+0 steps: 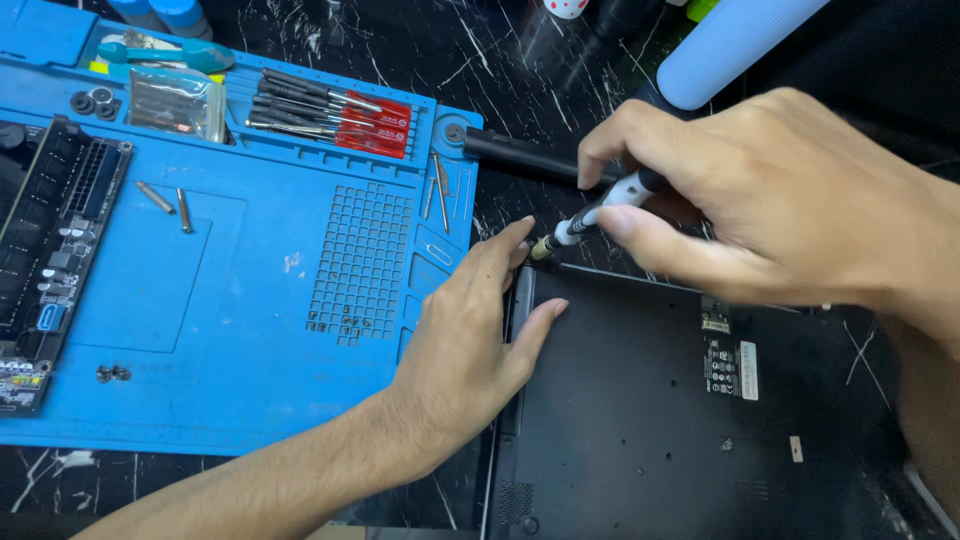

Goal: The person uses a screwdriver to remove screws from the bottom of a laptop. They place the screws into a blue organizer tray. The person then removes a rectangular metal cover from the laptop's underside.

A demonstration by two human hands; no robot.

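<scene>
On the black marble-patterned counter [420,40], at the lower right, lies the matte black laptop [640,400], turned bottom side up, its flat underside showing small screw holes, a strip of vent slots near its lower left corner and a few small labels toward the right. Your left hand [465,340] lies open and flat on the laptop's upper left corner, thumb on the case and fingertips [520,228] reaching past the top edge. Your right hand [770,200] is closed around a slim precision screwdriver with a white and black handle [600,210], held at a slant with its metal tip pointing down at that same corner, just beside your left fingertips. To the left, touching your left wrist, sits a blue silicone repair mat with moulded trays [250,300]. Its top tray holds a row of small screwdrivers with red handles [330,120] and a clear plastic bag of parts [180,100]; its grid of tiny square cells [360,260] holds a few dark screws near the bottom. A dark circuit board [50,250] rests along the mat's left side, and two loose screws [112,373] lie on the mat's flat field.
</scene>
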